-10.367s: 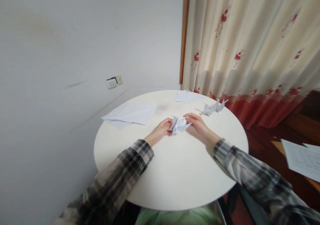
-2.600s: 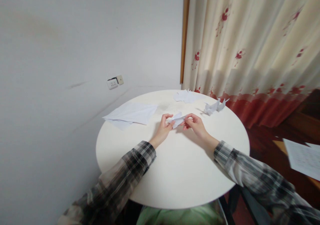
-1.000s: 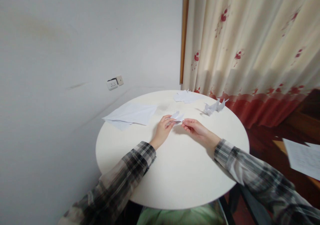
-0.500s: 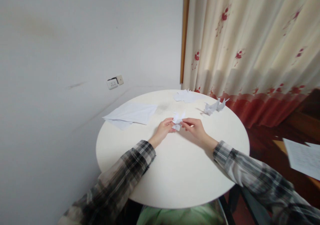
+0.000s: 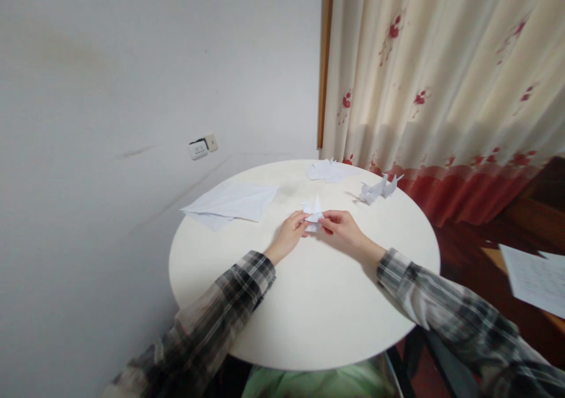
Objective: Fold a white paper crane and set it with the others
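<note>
Where hands (image 5: 291,231) (image 5: 345,227) pinch, folded paper (image 5: 314,216) seems pointed.

Partly covered, partly out of sight.
Both sides of the folded paper (image 5: 313,216) are hidden by the left hand (image 5: 290,233) and right hand (image 5: 346,226), its creases too small for me to make out. The top sheet (image 5: 241,201) covers most of the lower one (image 5: 215,221). Over there, the folded figures (image 5: 372,193) overlap, hiding where one ends. Writing on the page (image 5: 536,280) is too blurred to read; page, curtain (image 5: 441,62) and sleeves (image 5: 212,304) all run out of view.
</note>
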`<action>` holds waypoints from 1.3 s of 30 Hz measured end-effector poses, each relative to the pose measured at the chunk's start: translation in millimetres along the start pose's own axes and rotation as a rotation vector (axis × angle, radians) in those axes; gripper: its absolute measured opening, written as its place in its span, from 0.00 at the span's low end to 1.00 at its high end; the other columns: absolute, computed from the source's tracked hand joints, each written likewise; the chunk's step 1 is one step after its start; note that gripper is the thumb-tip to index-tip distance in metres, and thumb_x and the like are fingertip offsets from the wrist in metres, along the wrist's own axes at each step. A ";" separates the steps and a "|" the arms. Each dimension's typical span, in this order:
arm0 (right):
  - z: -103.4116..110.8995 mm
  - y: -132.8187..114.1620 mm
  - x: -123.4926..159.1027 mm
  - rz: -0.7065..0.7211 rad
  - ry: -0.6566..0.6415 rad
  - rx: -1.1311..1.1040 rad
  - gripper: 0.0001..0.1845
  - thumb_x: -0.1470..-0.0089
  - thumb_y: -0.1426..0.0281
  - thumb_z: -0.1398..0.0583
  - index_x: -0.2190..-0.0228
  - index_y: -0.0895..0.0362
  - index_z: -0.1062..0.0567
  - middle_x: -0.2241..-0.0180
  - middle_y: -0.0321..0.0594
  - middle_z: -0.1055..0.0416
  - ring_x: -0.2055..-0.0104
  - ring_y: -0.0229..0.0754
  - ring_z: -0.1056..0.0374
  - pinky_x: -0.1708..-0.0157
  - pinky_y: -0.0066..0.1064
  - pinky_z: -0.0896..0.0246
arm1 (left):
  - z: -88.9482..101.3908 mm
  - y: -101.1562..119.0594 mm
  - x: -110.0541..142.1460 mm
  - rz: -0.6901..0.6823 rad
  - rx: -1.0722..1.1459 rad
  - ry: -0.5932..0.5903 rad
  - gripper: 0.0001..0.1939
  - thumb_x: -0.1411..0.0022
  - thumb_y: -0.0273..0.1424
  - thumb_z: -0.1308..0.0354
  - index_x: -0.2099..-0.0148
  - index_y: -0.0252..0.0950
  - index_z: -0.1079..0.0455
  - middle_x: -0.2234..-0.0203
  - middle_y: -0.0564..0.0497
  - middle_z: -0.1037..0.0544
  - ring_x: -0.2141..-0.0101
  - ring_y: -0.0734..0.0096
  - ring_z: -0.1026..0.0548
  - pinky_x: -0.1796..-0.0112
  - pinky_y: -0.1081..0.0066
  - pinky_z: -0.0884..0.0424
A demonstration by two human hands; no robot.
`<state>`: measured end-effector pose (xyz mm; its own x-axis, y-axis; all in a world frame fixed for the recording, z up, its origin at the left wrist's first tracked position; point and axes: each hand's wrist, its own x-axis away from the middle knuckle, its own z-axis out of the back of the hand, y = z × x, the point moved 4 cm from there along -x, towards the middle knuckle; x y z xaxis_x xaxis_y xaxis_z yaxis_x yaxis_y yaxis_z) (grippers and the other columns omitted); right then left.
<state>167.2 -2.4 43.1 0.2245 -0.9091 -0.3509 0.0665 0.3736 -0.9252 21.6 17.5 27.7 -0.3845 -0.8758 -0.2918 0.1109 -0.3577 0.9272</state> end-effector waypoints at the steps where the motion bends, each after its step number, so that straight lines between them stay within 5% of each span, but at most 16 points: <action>1: -1.3 0.0 0.2 -0.023 -0.011 -0.030 0.16 0.55 0.59 0.38 0.74 0.62 0.25 0.84 0.34 0.35 0.83 0.32 0.44 0.82 0.25 0.49 | 0.7 -0.4 -0.2 -0.008 -0.019 0.002 0.12 0.44 0.34 0.48 0.61 0.34 0.29 0.64 0.49 0.35 0.66 0.73 0.30 0.74 0.78 0.28; 12: -2.8 -3.5 0.9 -0.058 -0.013 -0.090 0.18 0.58 0.58 0.37 0.72 0.61 0.24 0.83 0.34 0.34 0.83 0.33 0.44 0.82 0.26 0.49 | 0.5 -5.4 -2.1 0.047 0.073 -0.009 0.15 0.44 0.38 0.48 0.61 0.32 0.29 0.58 0.46 0.35 0.64 0.70 0.30 0.72 0.74 0.27; 22: 9.5 -5.6 1.0 0.275 -0.090 0.415 0.13 0.46 0.67 0.46 0.67 0.60 0.24 0.78 0.37 0.32 0.79 0.35 0.40 0.77 0.26 0.46 | -4.2 -2.5 0.8 0.254 0.253 -0.084 0.17 0.49 0.35 0.39 0.58 0.32 0.33 0.62 0.45 0.29 0.65 0.72 0.27 0.71 0.77 0.30; 30: 14.1 -14.2 8.9 0.682 -0.160 0.911 0.15 0.46 0.79 0.51 0.63 0.60 0.26 0.74 0.41 0.32 0.74 0.37 0.38 0.75 0.25 0.48 | 2.7 -0.9 2.7 0.315 0.221 -0.179 0.15 0.50 0.38 0.39 0.64 0.32 0.32 0.67 0.47 0.27 0.70 0.74 0.25 0.73 0.79 0.35; 39: 7.3 -19.0 20.7 0.898 -0.226 1.194 0.13 0.41 0.76 0.53 0.62 0.58 0.30 0.73 0.40 0.34 0.75 0.36 0.41 0.76 0.28 0.51 | 4.5 -4.1 6.2 0.369 0.260 -0.330 0.17 0.53 0.36 0.36 0.62 0.30 0.30 0.70 0.46 0.24 0.71 0.75 0.26 0.71 0.78 0.35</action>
<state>177.7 -27.1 54.5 0.7515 -0.2994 -0.5879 0.5334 0.8002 0.2743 14.6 15.0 23.1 -0.6343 -0.7648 0.1129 0.0788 0.0813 0.9936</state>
